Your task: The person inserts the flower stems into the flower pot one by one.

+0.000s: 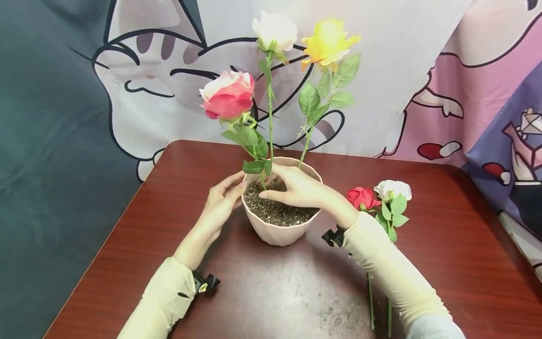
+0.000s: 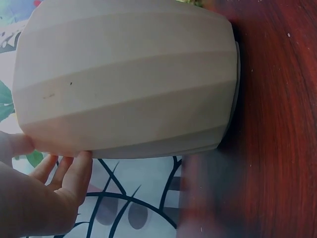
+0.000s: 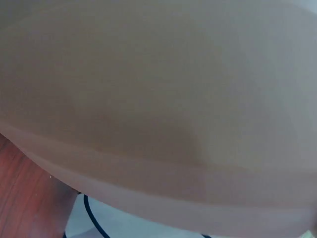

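A cream faceted flowerpot (image 1: 277,235) holds dark soil (image 1: 281,212). Three roses stand upright in it: a pink rose (image 1: 228,96) at left, a white rose (image 1: 276,32) at the back, and a yellow rose (image 1: 329,43) at right. At the pot's left rim, my left hand (image 1: 222,197) rests its thumb and fingertips against the outer wall, as the left wrist view also shows. Reaching over the right rim, my right hand (image 1: 298,188) has its thumb low over the soil beside the pink rose's stem; its other fingers are partly hidden behind that stem.
On the brown table (image 1: 178,174), right of the pot, lie a red rose (image 1: 362,197) and another white rose (image 1: 393,189), their stems partly under my right forearm. A cartoon-printed curtain (image 1: 161,113) hangs behind the table. The pot's wall (image 3: 158,89) fills most of the right wrist view.
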The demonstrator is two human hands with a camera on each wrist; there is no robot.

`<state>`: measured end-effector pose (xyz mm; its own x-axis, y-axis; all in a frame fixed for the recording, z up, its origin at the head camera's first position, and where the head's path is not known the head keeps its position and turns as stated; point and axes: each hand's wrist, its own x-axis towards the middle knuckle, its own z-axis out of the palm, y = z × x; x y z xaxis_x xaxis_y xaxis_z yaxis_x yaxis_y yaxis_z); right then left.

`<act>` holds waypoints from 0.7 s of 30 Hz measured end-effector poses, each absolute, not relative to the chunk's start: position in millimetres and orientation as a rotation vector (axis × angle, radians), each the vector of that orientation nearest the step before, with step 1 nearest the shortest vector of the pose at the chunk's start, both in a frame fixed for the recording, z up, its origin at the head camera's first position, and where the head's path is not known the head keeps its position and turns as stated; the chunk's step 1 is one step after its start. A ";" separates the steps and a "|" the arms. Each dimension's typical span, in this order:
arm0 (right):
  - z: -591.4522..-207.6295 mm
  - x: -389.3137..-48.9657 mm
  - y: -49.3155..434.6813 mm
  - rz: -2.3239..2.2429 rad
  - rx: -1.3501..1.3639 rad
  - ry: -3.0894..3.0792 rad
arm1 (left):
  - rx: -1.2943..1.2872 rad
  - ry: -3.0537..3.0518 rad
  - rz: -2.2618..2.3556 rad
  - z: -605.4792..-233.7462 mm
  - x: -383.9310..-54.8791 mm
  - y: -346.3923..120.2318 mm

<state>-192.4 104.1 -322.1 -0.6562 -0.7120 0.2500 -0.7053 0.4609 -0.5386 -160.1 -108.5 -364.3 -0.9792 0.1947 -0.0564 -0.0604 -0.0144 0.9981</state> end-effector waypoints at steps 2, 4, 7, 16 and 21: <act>-320.2 -191.0 108.9 -1.028 -1.262 2.674 | 0.146 2.057 2.117 -364.6 -159.8 -107.8; -317.6 -188.5 115.1 -1.077 -1.223 2.665 | 0.151 2.051 2.118 -364.6 -160.3 -107.0; -314.3 -184.3 127.7 -1.145 -1.167 2.649 | 0.149 2.061 2.110 -364.1 -161.4 -106.2; -301.5 -161.4 181.1 -1.290 -1.049 2.732 | 0.162 2.073 2.098 -363.4 -162.5 -106.5; -295.3 -142.6 214.5 -1.278 -0.919 2.823 | 0.143 2.075 2.092 -364.8 -161.3 -110.5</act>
